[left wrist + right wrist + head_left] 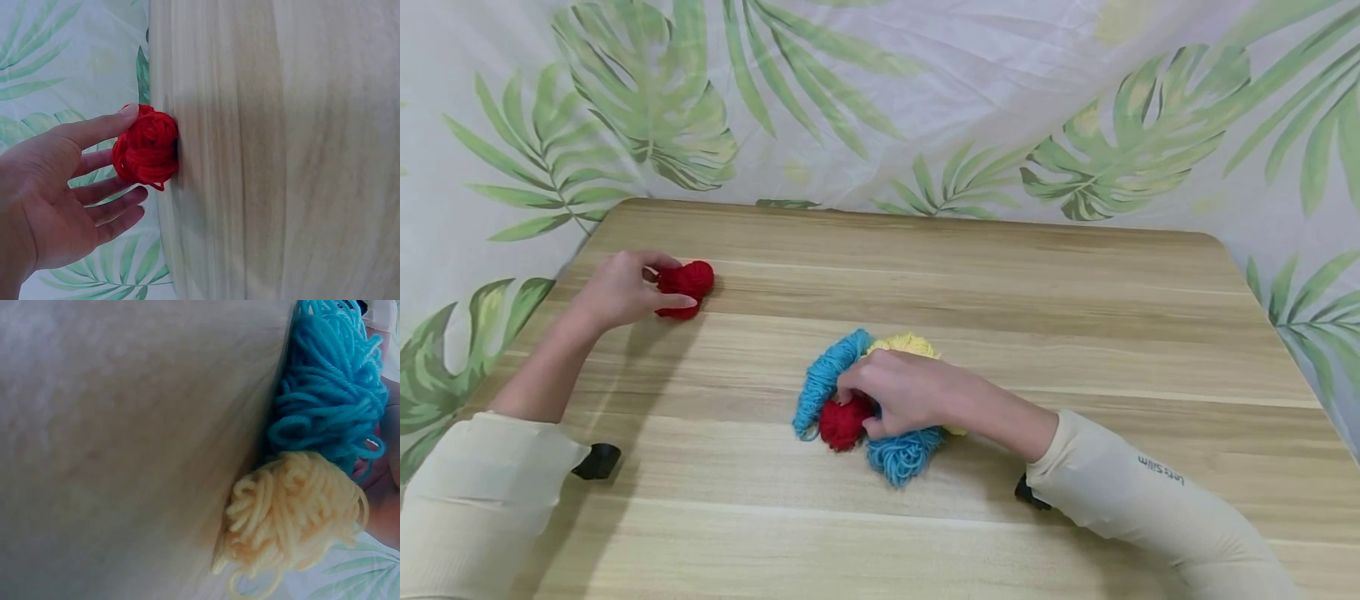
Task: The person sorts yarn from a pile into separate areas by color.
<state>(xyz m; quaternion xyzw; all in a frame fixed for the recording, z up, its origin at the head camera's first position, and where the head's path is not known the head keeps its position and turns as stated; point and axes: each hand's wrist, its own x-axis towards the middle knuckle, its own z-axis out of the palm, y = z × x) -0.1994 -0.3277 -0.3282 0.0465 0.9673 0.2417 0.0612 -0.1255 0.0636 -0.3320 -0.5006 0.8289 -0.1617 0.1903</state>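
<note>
At the table's far left, my left hand (pixel 625 290) holds a red yarn bundle (pixel 696 279) between thumb and fingers. The left wrist view shows the thumb on top of this red yarn (pixel 149 147), with the other fingers spread loosely below. Near the middle, my right hand (pixel 913 387) pinches a second red yarn ball (pixel 842 425) within a cluster. A long blue yarn skein (pixel 827 379) lies to its left, yellow yarn (pixel 904 342) behind, and more blue yarn (pixel 901 457) under the hand. In the right wrist view, blue yarn (pixel 331 387) and yellow yarn (pixel 297 512) mostly hide the hand.
Everything lies on a wood-grain table (pixel 1037 308) with rounded far corners. Behind it hangs a white cloth (pixel 970 92) with green leaf prints. A small black object (pixel 597 461) sticks out at the left sleeve, another (pixel 1032 493) at the right sleeve.
</note>
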